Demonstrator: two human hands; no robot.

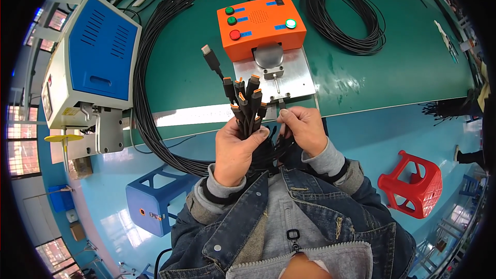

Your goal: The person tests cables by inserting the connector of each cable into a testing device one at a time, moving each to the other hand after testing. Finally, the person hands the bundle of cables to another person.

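My left hand [231, 156] is closed around a bunch of black cables whose connector ends [247, 97] stick up in front of it, most with orange tips. One longer connector [211, 59] with a pale tip leans out to the left. Between thumb and fingers, my right hand [308, 131] pinches a black cable plug [281, 104]. That plug meets the near edge of a metal plate [297, 75] carrying a small fixture. Behind the plate stands an orange test box [258, 20] with green and red buttons and one lit button. How deep the plug sits is hard to see.
A long loop of black cables [143, 72] runs along the left of the green table [181, 88]; another coil [343, 15] lies at the far right. A blue-and-white machine [98, 51] stands at left. Blue [155, 201] and red [413, 183] stools are on the floor.
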